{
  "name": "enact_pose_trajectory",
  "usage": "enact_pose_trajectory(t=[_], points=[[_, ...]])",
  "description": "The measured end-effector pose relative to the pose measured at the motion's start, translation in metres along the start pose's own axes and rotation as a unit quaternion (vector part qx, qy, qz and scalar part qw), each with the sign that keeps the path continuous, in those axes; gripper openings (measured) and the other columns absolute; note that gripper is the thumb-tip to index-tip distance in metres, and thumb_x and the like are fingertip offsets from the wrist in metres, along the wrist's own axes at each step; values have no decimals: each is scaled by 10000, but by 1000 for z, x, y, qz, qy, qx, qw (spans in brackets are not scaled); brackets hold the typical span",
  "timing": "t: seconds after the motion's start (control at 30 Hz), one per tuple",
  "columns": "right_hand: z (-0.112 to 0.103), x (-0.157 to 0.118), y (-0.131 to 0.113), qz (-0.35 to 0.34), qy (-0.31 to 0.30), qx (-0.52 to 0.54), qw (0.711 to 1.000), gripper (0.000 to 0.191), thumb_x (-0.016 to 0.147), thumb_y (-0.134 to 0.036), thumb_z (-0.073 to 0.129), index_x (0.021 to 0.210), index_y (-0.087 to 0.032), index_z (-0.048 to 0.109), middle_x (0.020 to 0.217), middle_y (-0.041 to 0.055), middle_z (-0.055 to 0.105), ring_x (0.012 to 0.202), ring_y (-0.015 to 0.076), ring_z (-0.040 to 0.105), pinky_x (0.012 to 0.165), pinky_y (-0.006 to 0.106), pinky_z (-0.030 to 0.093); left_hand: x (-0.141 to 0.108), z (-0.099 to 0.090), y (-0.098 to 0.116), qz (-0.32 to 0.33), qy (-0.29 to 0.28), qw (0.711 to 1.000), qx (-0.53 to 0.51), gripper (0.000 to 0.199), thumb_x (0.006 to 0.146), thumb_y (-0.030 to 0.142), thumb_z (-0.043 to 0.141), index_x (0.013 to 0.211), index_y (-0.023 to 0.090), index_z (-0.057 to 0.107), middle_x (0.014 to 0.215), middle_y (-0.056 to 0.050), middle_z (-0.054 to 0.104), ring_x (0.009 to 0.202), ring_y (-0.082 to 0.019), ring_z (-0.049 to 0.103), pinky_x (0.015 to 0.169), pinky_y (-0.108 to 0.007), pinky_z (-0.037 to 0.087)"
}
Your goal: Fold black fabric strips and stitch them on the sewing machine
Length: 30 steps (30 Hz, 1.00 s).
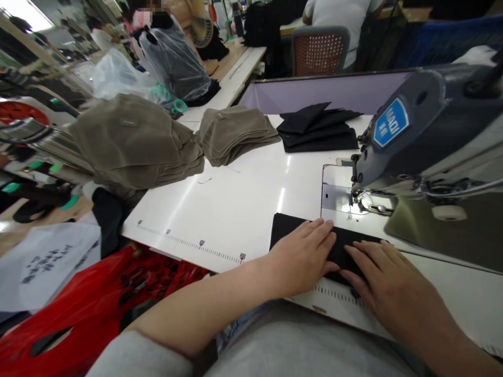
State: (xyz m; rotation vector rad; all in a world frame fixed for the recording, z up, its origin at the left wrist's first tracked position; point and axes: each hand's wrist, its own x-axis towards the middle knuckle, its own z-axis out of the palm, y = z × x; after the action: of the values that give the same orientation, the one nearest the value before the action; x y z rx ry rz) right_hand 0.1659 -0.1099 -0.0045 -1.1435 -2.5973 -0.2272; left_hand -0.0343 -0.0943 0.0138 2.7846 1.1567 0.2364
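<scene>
A folded piece of black fabric (285,225) lies on the white sewing table in front of me, near its front edge. My left hand (304,256) rests flat on the fabric with the fingers stretched out. Over the fabric's right part lies my right hand (387,272), fingers extended and thumb towards the left hand. Both palms face down, and neither hand grips anything visible. Just beyond the fabric stands the sewing machine (424,120), its lit needle area (359,201) apart from the hands. Part of the fabric is hidden beneath my hands.
Stacked grey-brown fabric pieces (126,136) and a smaller grey-brown pile (231,131) sit at the left and back. A black fabric pile (316,128) is behind the machine bed. A red plastic bag (110,298) hangs lower left. Another person (338,21) sits beyond.
</scene>
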Motion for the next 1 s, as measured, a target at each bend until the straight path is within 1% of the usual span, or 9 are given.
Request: enact_pose_trajectory(t=[0.1, 0.2, 0.43, 0.53, 0.63, 0.7, 0.77, 0.87, 1.0], points=[[5, 2, -8, 24, -16, -20, 999, 352, 860, -315, 400, 1050, -82, 584, 927, 178, 572, 896, 288, 535, 775, 463, 441, 11, 15, 11, -8, -25, 1000, 5, 612, 898, 489, 293, 1288, 20, 341, 1405, -172, 287, 1315, -269, 229, 1075, -390, 211], [13, -5, -9, 32, -26, -2, 999, 440, 848, -328, 429, 1204, -74, 479, 1220, 224, 460, 1151, 326, 409, 905, 491, 375, 13, 25, 11, -12, -39, 999, 16, 717, 865, 575, 259, 1327, 27, 280, 1435, -169, 213, 1338, -267, 155, 1084, -408, 166], [13, -22, 2, 47, -65, 19, 997, 586, 854, -408, 406, 1328, -75, 323, 1370, 177, 359, 1270, 277, 289, 973, 489, 322, -18, 16, -29, -94, -47, 993, 58, 831, 780, 634, 404, 1322, 16, 281, 1403, -226, 252, 1319, -319, 196, 1035, -499, 248], [5, -28, 13, 32, -55, 19, 998, 538, 871, -383, 385, 1297, -55, 367, 1338, 180, 399, 1242, 273, 328, 976, 478, 316, -38, 8, -38, -105, -1, 990, 98, 664, 827, 523, 439, 1283, 46, 363, 1375, -235, 305, 1275, -347, 291, 985, -521, 315], [-5, -27, 27, 15, -56, 38, 998, 379, 877, -267, 378, 1179, -83, 514, 1214, 174, 494, 1139, 273, 423, 939, 481, 338, -41, 1, -32, 14, -15, 997, 80, 372, 894, 241, 407, 1243, 116, 441, 1276, -158, 476, 1133, -257, 485, 928, -406, 416], [-12, -18, 36, 9, -64, 53, 996, 318, 865, -217, 395, 1092, -108, 588, 1075, 163, 543, 1003, 260, 489, 846, 451, 397, -28, -1, -30, 48, -38, 995, 73, 326, 900, 149, 352, 1187, 107, 500, 1181, -133, 560, 1035, -206, 552, 897, -340, 444], [-16, -3, 45, -6, -87, 69, 994, 283, 855, -210, 419, 1037, -150, 627, 932, 127, 559, 856, 228, 512, 732, 396, 425, -4, -1, -36, -1, -42, 995, 87, 331, 920, 217, 340, 1138, 64, 535, 1169, -154, 566, 1053, -217, 546, 928, -362, 420], [-15, 19, 58, -55, -121, 98, 986, 259, 856, -242, 440, 1003, -198, 649, 782, 70, 535, 722, 180, 488, 653, 335, 403, 40, 3, -56, -52, -61, 993, 84, 544, 887, 455, 374, 1238, 45, 441, 1328, -173, 415, 1231, -283, 384, 996, -461, 331], [-1, 29, 72, -75, -108, 99, 986, 290, 878, -270, 414, 1034, -174, 639, 756, 66, 528, 718, 173, 467, 664, 322, 377, 86, 4, -67, -44, -54, 992, 105, 624, 835, 493, 461, 1282, 63, 386, 1375, -183, 340, 1287, -327, 270, 1014, -532, 247]])
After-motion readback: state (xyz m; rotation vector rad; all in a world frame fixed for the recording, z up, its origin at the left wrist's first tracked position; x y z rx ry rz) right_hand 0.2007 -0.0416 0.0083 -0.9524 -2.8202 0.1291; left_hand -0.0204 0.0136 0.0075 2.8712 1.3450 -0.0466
